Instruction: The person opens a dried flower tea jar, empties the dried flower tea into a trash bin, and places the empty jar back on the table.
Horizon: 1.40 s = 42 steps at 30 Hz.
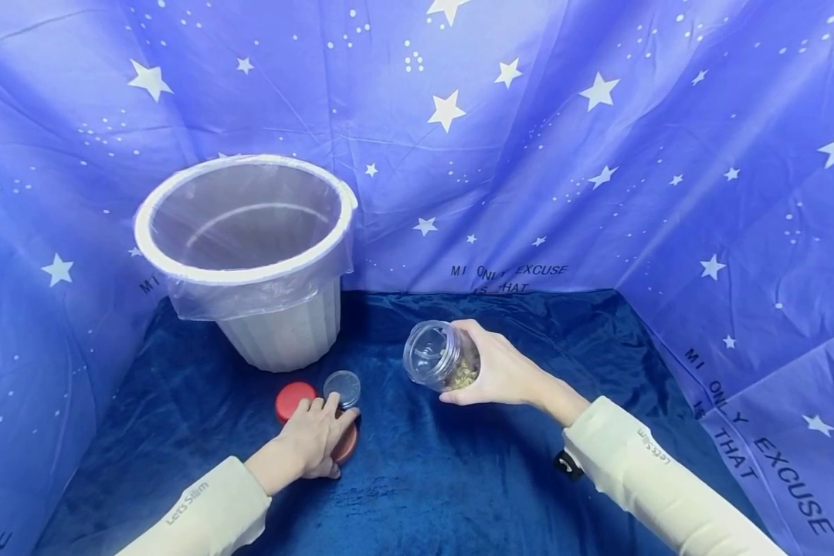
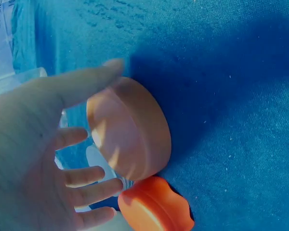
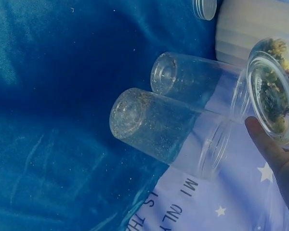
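My right hand (image 1: pixel 503 367) grips a clear plastic jar (image 1: pixel 464 372) with dried yellow-green and purplish bits in it, raised above the blue cloth. Its round base shows in the right wrist view. My left hand (image 1: pixel 309 442) reaches over several lids, its fingers spread and fairly straight. Beneath it lies a brownish-orange lid (image 2: pixel 149 127), partly covered in the head view. Beside that are a red lid (image 1: pixel 294 400) and a clear lid (image 1: pixel 343 386). Whether the left fingertips touch a lid is hard to tell.
Two clear jars, a nearer one (image 3: pixel 154 127) and another behind it (image 3: pixel 197 79), stand on the blue cloth (image 1: pixel 417 494) with specks inside. A white bin (image 1: pixel 285 332) lined with a clear bag stands at the back left. Starry fabric walls (image 1: pixel 417 193) surround the cloth.
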Motion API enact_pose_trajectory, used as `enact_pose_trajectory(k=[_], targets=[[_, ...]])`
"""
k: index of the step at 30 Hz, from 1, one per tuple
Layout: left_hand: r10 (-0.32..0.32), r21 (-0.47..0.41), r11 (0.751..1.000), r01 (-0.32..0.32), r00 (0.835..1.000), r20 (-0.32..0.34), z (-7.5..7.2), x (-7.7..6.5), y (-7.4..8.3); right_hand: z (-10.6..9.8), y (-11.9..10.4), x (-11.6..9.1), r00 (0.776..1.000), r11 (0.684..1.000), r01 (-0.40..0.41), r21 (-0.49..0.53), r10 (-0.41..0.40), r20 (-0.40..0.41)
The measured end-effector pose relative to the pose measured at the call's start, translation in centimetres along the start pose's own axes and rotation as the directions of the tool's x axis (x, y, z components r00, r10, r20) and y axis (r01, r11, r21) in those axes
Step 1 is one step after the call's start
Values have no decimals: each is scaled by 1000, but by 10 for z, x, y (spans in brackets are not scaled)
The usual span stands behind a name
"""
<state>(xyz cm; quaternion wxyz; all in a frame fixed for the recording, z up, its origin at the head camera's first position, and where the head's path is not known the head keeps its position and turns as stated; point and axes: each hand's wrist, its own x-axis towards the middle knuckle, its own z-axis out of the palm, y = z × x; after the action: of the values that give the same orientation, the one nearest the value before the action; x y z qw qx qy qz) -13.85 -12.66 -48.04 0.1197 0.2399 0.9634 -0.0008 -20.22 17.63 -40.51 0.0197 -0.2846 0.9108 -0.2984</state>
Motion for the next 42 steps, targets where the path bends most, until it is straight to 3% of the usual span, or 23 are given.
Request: enact_pose_trajectory(k=[8,14,24,30,33,38,42], targets=[[41,-115,992,-55,992,-117,-23,2,-8,-5,2,2,999,1000,-9,-4,9,-41],[9,-181,982,-48,978,-207,-49,3,-15,-7,1,5,998,1000,0,-5,-1,-61],[10,-176,983,-47,978,-209,-88,-1,-14,-13,5,10,996,998,-57,19,58,-74],[-27,-320,946,-52,970,-240,-111,-6,-18,-18,5,15,992,994,-103,25,104,-77],[-61,-348,937,-30,967,-249,-122,-10,-23,-22,3,17,990,994,-110,28,112,-82],[-78,-325,946,-7,966,-248,-132,-16,-32,-28,3,19,988,992,-126,24,127,-86],[-96,-351,936,16,973,-211,-136,-24,-41,-32,3,23,987,991,-135,15,136,-84]])
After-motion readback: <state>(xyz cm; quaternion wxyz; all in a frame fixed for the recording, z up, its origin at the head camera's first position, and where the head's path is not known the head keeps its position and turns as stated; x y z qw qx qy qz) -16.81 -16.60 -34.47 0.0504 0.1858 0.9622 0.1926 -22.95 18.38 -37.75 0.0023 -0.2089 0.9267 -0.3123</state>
